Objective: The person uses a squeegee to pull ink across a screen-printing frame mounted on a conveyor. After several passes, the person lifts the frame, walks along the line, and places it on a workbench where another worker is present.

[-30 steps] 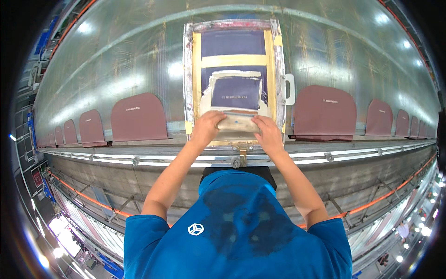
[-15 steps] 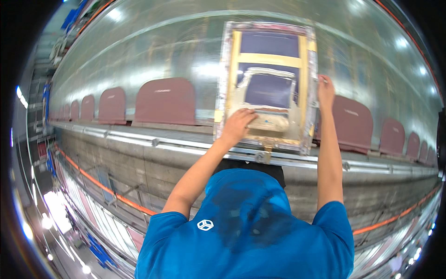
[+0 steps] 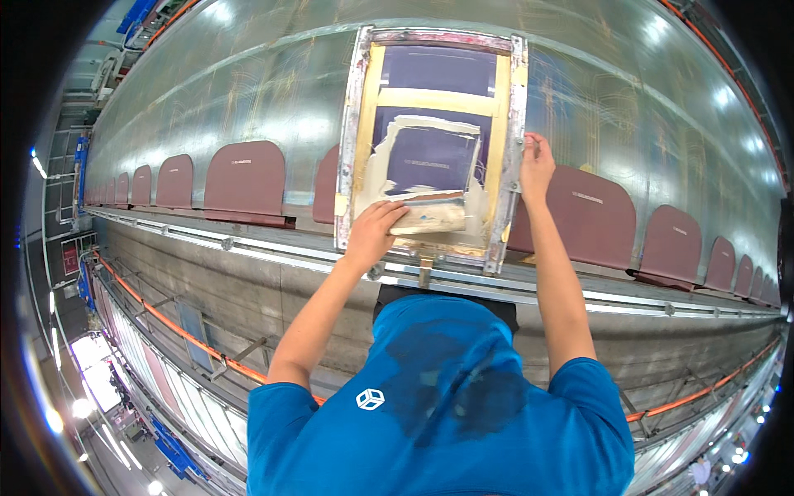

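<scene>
A screen-printing frame (image 3: pixel 514 124) stands in front of me, with yellow tape strips inside and a dark purple mesh (image 3: pixel 430 161) smeared with pale ink. Across the near part of the mesh lies a flat squeegee (image 3: pixel 437 217), its face coated in pale ink. My left hand (image 3: pixel 374 231) is closed over the squeegee's left end, fingertips on top. At the frame's right side my right hand (image 3: pixel 536 165) has its fingers curled against the outer edge; the exact grip is partly hidden.
Maroon rounded panels (image 3: pixel 246 178) lie in a row on the long greenish table (image 3: pixel 612 99). A metal rail (image 3: pixel 322 263) runs along its near edge, with a bracket (image 3: pixel 426 269) below the frame. Behind me stretches an orange rail (image 3: pixel 186 331).
The frame has shifted right along the table relative to the maroon panels, and one panel now shows at its left. Both hands and the squeegee have moved along with it.
</scene>
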`<state>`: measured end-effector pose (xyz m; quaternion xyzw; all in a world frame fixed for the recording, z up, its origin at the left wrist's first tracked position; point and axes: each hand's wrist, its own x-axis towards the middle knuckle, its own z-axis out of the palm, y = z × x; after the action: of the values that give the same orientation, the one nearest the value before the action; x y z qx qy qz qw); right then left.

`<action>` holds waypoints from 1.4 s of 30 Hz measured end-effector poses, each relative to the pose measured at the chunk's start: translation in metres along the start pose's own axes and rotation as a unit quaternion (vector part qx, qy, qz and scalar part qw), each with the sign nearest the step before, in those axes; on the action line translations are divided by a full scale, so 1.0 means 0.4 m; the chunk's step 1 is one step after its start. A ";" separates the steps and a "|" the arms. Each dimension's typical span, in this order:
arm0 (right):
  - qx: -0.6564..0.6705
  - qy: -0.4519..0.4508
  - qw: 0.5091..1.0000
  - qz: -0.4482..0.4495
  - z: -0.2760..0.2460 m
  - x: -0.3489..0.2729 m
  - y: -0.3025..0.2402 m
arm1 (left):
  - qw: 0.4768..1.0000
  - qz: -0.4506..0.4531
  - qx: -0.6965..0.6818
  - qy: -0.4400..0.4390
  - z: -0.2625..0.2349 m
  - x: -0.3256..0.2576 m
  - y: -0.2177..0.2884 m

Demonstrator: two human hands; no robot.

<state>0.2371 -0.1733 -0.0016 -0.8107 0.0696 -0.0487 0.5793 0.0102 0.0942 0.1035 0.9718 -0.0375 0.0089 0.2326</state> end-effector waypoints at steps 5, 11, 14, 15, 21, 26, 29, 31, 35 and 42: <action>-0.031 -0.008 0.999 0.007 0.045 -0.053 -0.032 | 1.000 0.007 -0.009 -0.002 -0.018 -0.043 -0.068; -0.091 0.006 0.996 -0.004 0.061 -0.036 -0.071 | 0.999 0.041 0.011 -0.032 -0.064 -0.073 -0.091; -0.103 -0.004 0.994 0.034 0.060 -0.034 -0.054 | 0.997 0.067 0.011 -0.046 -0.041 -0.077 -0.127; -0.105 -0.007 0.993 0.048 0.056 -0.034 -0.050 | 0.997 0.067 0.011 -0.048 -0.031 -0.070 -0.135; -0.331 -0.068 0.901 -0.271 0.015 -0.016 -0.190 | 0.998 0.024 -0.045 -0.047 -0.060 0.179 -0.176; -0.262 -0.310 0.896 -0.180 0.106 -0.081 -0.296 | 0.980 -0.069 -0.105 -0.153 -0.104 0.402 -0.200; -0.254 -0.271 0.904 -0.213 0.148 -0.143 -0.180 | 0.997 0.020 -0.053 -0.060 -0.024 0.368 -0.233; -0.238 -0.258 0.914 -0.203 0.126 -0.219 -0.179 | 0.998 0.034 -0.024 -0.038 0.000 0.295 -0.210; -0.237 -0.289 0.911 -0.174 0.065 -0.355 -0.199 | 0.998 0.061 0.002 -0.025 -0.013 0.141 -0.159; -0.234 -0.242 0.922 -0.193 0.123 -0.202 -0.196 | 0.997 0.043 -0.030 -0.062 -0.034 0.329 -0.210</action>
<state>0.1697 -0.0886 0.0565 -0.9080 -0.2212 0.0561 0.3515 0.1478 0.1661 0.0824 0.9606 -0.0934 -0.0424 0.2585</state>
